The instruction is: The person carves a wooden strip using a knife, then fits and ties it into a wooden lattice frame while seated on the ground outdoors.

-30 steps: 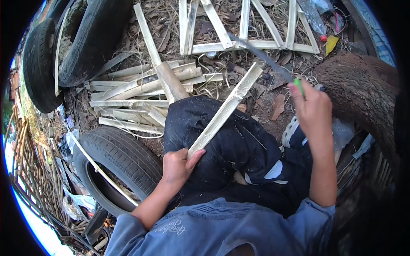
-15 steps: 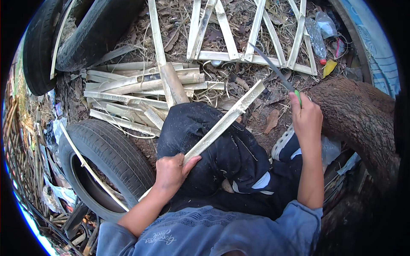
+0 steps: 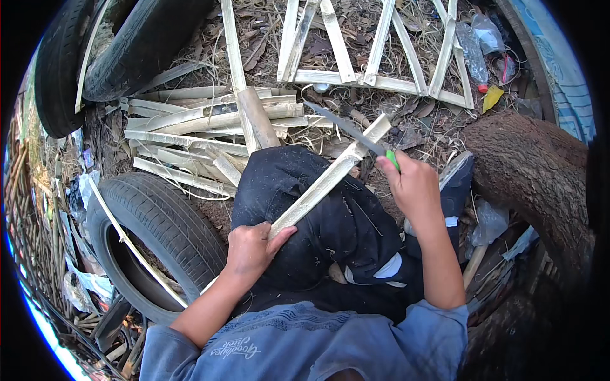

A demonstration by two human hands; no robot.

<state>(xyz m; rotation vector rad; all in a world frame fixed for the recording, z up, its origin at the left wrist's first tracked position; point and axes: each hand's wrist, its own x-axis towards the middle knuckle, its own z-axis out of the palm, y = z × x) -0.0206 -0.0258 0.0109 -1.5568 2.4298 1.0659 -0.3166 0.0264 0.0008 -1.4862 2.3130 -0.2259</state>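
My left hand [image 3: 253,246] is closed round the lower part of a split bamboo strip [image 3: 324,181], thumb along its edge. The strip slants up to the right across my dark-trousered knee [image 3: 273,184], its pale inner side showing. In my right hand [image 3: 412,183] is a knife [image 3: 356,134] with a green handle, gripped in the fist. Its long blade crosses over the strip near the upper end and points up to the left; whether it touches the bamboo I cannot tell.
Beyond my knee lies a pile of split bamboo [image 3: 210,124]. More strips [image 3: 381,80] spread over leaf litter farther off. A tyre [image 3: 159,235] lies at left, other tyres [image 3: 149,47] behind it. A thick tree trunk [image 3: 527,165] stands at right, near a plastic bottle [image 3: 470,57].
My right hand has moved left and down, bringing the knife blade from right of the strip to across its upper end. The left hand has shifted slightly. My right foot has moved.
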